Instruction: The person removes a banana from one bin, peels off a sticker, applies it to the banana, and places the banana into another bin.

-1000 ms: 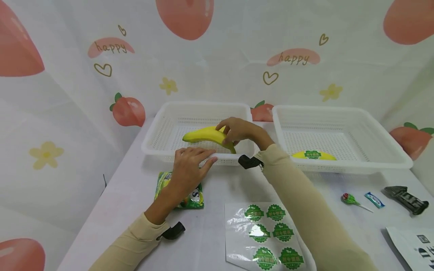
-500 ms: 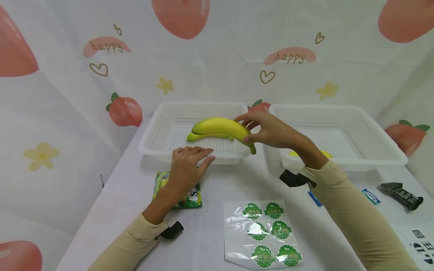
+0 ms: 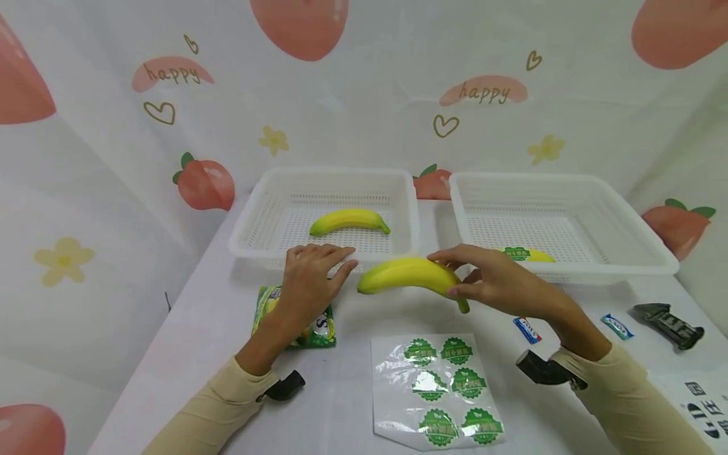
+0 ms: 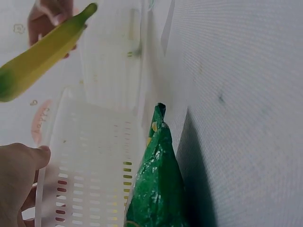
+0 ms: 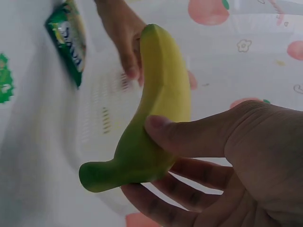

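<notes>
My right hand (image 3: pixel 495 278) holds a yellow banana (image 3: pixel 409 275) near its stem end, thumb on one side and fingers on the other. The banana is raised in front of the left white basket (image 3: pixel 241 243), its tip pointing left. In the right wrist view, the banana (image 5: pixel 165 80) has a green stem end and bears no sticker on the side shown. My left hand (image 3: pixel 309 284) grips the front rim of that basket, thumb outside and fingers over the edge. A second banana (image 3: pixel 348 220) lies inside the same basket.
A right white basket (image 3: pixel 625 272) contains a yellow fruit (image 3: pixel 537 255) with a green sticker. A sticker sheet (image 3: pixel 392 404) lies in front. Near my left forearm is a green snack bag (image 3: pixel 321 335). Small wrapped sweets (image 3: pixel 527 330) and a black-wrapped item (image 3: pixel 671 325) lie at right.
My right hand has lifted the banana out of the left basket and brought it right and nearer, past the front rim. The left hand has stayed on the rim.
</notes>
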A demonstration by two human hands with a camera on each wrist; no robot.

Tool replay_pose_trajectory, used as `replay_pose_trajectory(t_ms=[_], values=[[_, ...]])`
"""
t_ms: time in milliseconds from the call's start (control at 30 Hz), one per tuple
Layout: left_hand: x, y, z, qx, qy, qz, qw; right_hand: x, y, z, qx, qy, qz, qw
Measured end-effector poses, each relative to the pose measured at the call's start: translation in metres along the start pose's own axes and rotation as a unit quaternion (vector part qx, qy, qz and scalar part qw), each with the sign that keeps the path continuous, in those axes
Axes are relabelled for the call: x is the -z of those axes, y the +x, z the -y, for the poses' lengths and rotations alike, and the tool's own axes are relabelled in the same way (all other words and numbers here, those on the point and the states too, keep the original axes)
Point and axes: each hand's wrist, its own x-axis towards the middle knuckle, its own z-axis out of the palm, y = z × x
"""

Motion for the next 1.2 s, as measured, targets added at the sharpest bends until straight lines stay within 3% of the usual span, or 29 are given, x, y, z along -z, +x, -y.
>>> replay_pose_trajectory(t_ms=[233, 633, 733, 833, 900, 967, 1100, 1200], values=[[-0.001, 0.0, 0.002, 0.004, 0.002, 0.006, 1.0, -0.024, -0.017, -0.022, -0.026, 0.004, 0.029, 0.9993], [0.0, -0.001, -0.005, 0.004, -0.013, 0.012, 0.9998, -0.038, -0.015, -0.048, -0.041, 0.003, 0.032, 0.9987], [0.001, -0.002, -0.013, -0.031, -0.024, -0.004, 0.9992, -0.039, -0.014, -0.052, -0.045, 0.003, 0.036, 0.9984], [0.002, -0.005, -0.025, -0.09, -0.05, 0.002, 0.9947, -0.04, -0.014, -0.053, -0.045, -0.008, 0.032, 0.9984], [0.001, -0.009, -0.034, -0.123, -0.072, 0.037, 0.9891, -0.04, -0.014, -0.054, -0.043, -0.019, 0.028, 0.9985], [-0.001, -0.015, -0.043, -0.132, -0.087, 0.103, 0.982, -0.041, -0.014, -0.054, -0.041, -0.028, 0.023, 0.9985], [-0.009, -0.029, -0.06, -0.097, -0.077, 0.236, 0.9637, -0.042, -0.013, -0.054, -0.044, -0.038, 0.017, 0.9981], [-0.015, -0.038, -0.069, -0.077, -0.042, 0.283, 0.955, -0.043, -0.013, -0.053, -0.045, -0.041, 0.016, 0.998]])
